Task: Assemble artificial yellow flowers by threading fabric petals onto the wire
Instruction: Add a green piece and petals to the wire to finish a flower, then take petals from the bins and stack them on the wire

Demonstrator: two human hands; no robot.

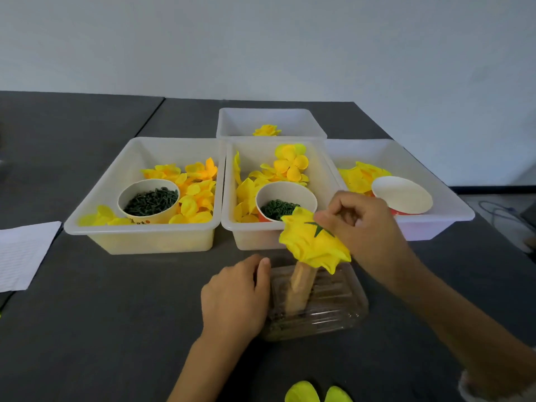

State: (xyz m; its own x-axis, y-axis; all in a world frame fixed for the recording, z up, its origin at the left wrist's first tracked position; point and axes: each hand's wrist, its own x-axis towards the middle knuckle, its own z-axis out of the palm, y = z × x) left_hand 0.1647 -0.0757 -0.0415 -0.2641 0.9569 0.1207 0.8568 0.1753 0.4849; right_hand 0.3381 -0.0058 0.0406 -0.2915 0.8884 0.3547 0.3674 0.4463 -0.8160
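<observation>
I count four white bins on the dark table [116,300]: the left bin [139,236], the middle bin [255,239], the right bin [435,224] and the far bin [269,117]. Three paper cups show: the left cup [136,195] and the middle cup [285,190] each hold small dark green pieces, and the tipped cup [401,195] lies on its side in the right bin. Loose yellow petals [197,190] lie in the three near bins; one finished flower [266,130] sits in the far bin.

My right hand [362,227] pinches the yellow flower [311,242] at its green calyx [320,228], the flower sitting atop one tan post [300,285] that stands in a clear plastic tray [333,309]. My left hand [235,297] rests against the tray's left edge, fingers loosely bent, gripping nothing. The wire is hidden under the petals. One sheet of paper [23,253] lies at the left.
</observation>
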